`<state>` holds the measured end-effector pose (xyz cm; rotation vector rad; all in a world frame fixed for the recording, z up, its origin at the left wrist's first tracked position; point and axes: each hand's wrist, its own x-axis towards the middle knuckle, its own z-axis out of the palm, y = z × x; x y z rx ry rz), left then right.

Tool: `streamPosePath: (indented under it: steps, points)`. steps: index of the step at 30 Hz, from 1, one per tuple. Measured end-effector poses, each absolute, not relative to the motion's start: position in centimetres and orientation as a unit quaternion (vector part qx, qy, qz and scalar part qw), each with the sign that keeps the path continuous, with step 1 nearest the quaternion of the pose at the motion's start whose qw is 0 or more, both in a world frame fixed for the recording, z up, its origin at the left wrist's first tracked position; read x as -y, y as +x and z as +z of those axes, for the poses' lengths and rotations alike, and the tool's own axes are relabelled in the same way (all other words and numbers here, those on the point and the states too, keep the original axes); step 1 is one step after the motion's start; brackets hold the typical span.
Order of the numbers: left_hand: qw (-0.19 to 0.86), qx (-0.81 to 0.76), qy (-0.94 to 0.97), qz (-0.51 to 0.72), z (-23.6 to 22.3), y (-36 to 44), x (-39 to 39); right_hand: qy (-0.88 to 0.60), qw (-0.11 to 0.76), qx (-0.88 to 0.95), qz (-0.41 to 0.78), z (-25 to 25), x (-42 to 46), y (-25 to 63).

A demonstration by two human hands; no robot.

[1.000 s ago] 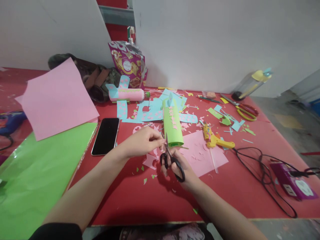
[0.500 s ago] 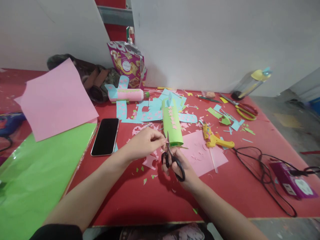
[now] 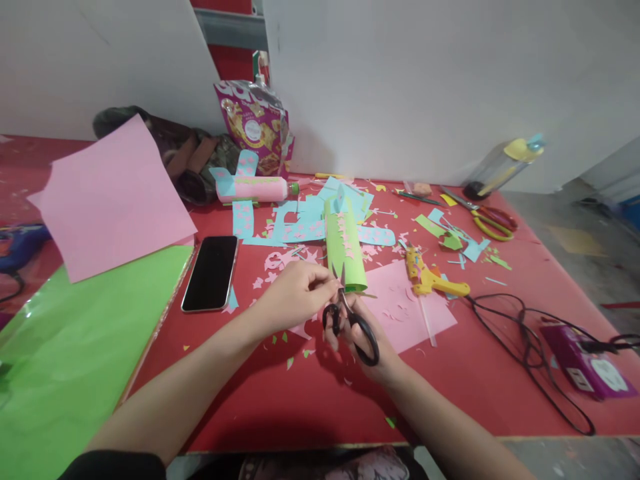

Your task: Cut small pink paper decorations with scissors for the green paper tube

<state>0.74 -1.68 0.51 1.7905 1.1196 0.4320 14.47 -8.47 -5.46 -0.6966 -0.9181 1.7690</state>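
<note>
My right hand [image 3: 379, 337] grips black-handled scissors [image 3: 369, 341], fingers through the loops, with the blades parted and pointing away from me. Close against the blades, my left hand [image 3: 303, 293] is closed in a pinch on a small piece of pink paper, mostly hidden by the fingers. Just beyond the scissor tips lies a green paper-covered tube [image 3: 335, 252] with a row of pink paper stars and light-blue wings. Under and right of it is a pink paper sheet [image 3: 400, 310] bearing small cut scraps.
A yellow glue gun [image 3: 425, 277] with a looped black cord lies right. A phone [image 3: 211, 273], a pink sheet [image 3: 117, 200] and green paper [image 3: 85, 347] are left. Behind are a pink-wrapped bottle [image 3: 260, 189], a snack bag [image 3: 255, 127], larger scissors [image 3: 493, 223] and a clear bottle [image 3: 500, 170].
The scissor blades have opened wider, and the right-hand handle loop has swung outward. My left hand has shifted slightly right, staying close to the blades.
</note>
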Motion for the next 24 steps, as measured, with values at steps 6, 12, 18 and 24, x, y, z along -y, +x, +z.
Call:
streamPosePath:
  steps: [6, 12, 18, 24]
  points:
    - [0.445, -0.445, 0.757, 0.174, 1.0, 0.5, 1.6, -0.286, 0.486, 0.380, 0.733, -5.2, 8.4, 14.4]
    - [0.455, -0.465, 0.735, 0.191, 0.5, 0.9, 2.0, -0.286, 0.502, 0.385, 0.720, -5.7, 8.5, 14.4]
    - [0.481, -0.470, 0.704, 0.227, 0.4, 1.5, 2.5, -0.293, 0.508, 0.398, 0.705, -6.0, 8.4, 14.4]
    - [0.501, -0.471, 0.679, 0.257, 0.3, 1.9, 2.9, -0.312, 0.515, 0.431, 0.672, -6.3, 8.5, 14.4]
